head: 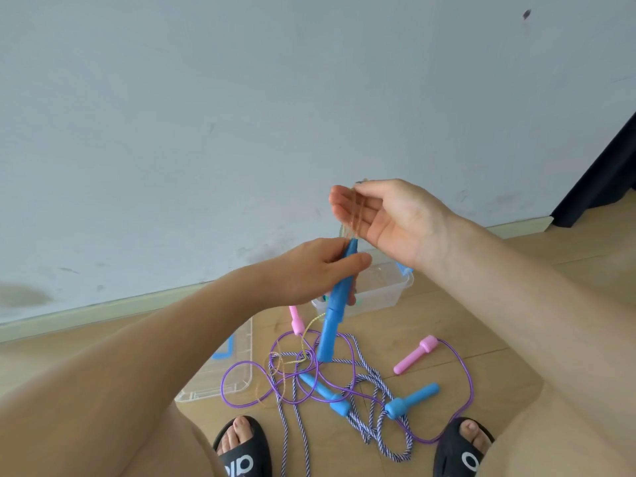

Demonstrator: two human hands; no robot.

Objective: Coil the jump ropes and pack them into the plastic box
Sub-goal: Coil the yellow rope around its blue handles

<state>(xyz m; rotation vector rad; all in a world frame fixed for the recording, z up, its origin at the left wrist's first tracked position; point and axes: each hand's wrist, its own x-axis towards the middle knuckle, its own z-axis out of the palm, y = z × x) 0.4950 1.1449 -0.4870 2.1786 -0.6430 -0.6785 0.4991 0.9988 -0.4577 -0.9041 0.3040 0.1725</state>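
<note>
Left hand (309, 270): my fingers curl round two blue handles (335, 304).
Right hand (389, 215): fingers straight, thin rope (354, 210) looped over them.
Plastic box (382, 290): on floor behind; contents unclear.
Lid (227, 370): beside tangled ropes (344, 380).

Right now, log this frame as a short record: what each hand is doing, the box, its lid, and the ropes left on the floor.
left hand: grips long blue handles
right hand: open, thin clear rope looped over fingers
plastic box: on floor by wall, open
lid: on floor, left of ropes
floor ropes: purple rope with pink handles, striped rope with blue handles, tangled
</note>
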